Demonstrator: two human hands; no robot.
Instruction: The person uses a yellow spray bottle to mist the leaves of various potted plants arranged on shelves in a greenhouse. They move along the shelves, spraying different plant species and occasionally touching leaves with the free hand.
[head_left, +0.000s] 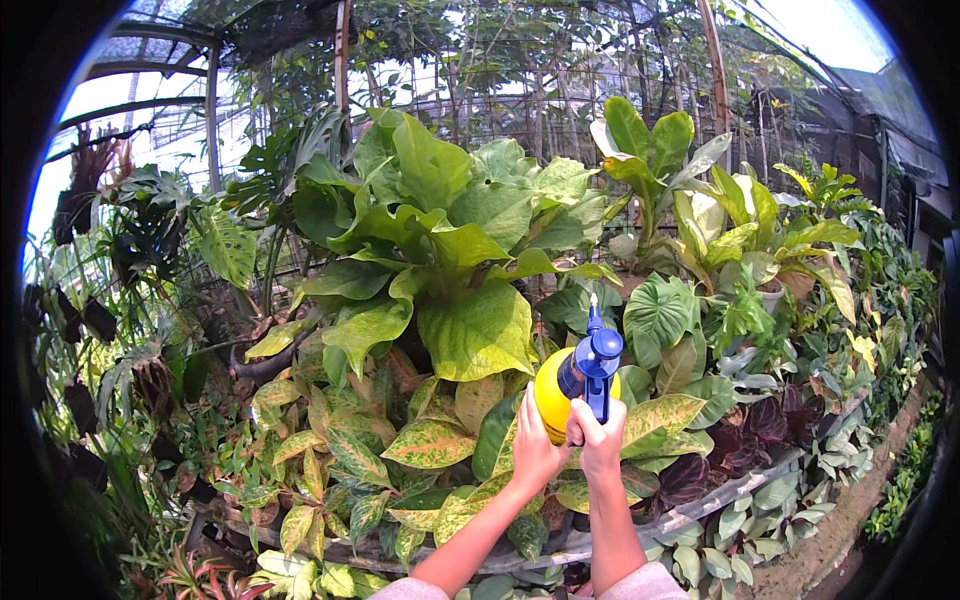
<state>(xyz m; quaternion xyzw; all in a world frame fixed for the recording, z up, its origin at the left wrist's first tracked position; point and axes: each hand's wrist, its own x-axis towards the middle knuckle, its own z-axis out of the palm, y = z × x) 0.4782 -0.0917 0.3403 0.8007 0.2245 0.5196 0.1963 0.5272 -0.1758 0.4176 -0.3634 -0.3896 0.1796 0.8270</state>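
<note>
A yellow pump spray bottle (553, 397) with a blue pump head (600, 354) is held out over the plants, its pale nozzle tip turned away from me. My left hand (537, 442) supports the bottle's yellow body from the left and below. Around the blue handle, my right hand (598, 435) is closed; whether the trigger is pressed cannot be seen. Beyond the bottle stands a large plant with broad, wavy green leaves (480, 326). Speckled green and pink aglaonema leaves (431, 444) spread beneath and beside my hands.
A curved bed edging (705, 506) crosses in front of me. Dark red-purple leaves (682, 480) grow at its right, beside a soil path (817, 555). Wire mesh fencing (525, 112) and posts (343, 56) rise behind. Hanging potted plants (97, 319) line the left.
</note>
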